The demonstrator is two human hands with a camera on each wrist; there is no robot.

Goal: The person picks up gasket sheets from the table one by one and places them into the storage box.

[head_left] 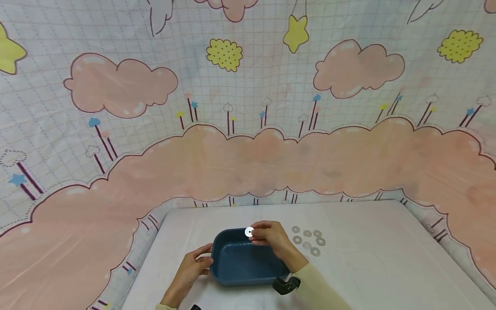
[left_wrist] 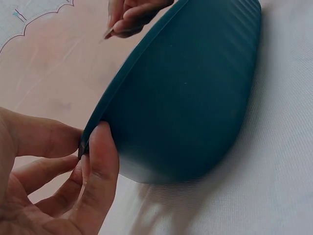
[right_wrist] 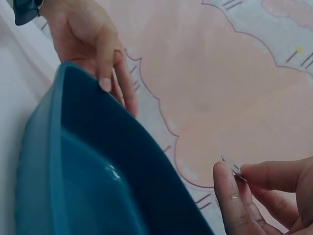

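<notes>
A dark blue plastic basin [head_left: 248,260] with rounded corners sits on the white-covered table, and its visible inside is bare. My left hand [head_left: 192,263] grips its left rim, thumb and fingers on either side of the edge in the left wrist view. Above the basin's far rim, my right hand [head_left: 273,239] pinches a flat metal washer [head_left: 247,230] between thumb and fingertips. In the right wrist view that washer [right_wrist: 232,166] shows nearly edge-on. Several similar washers [head_left: 307,245] lie flat on the table, to the right of the basin.
White cloth [head_left: 368,258] covers the table. Behind it hangs a curtain [head_left: 271,163] printed with clouds and stars, which also runs down both sides. A dark wrist device [head_left: 286,285] is strapped at my right wrist, over the basin's near right corner.
</notes>
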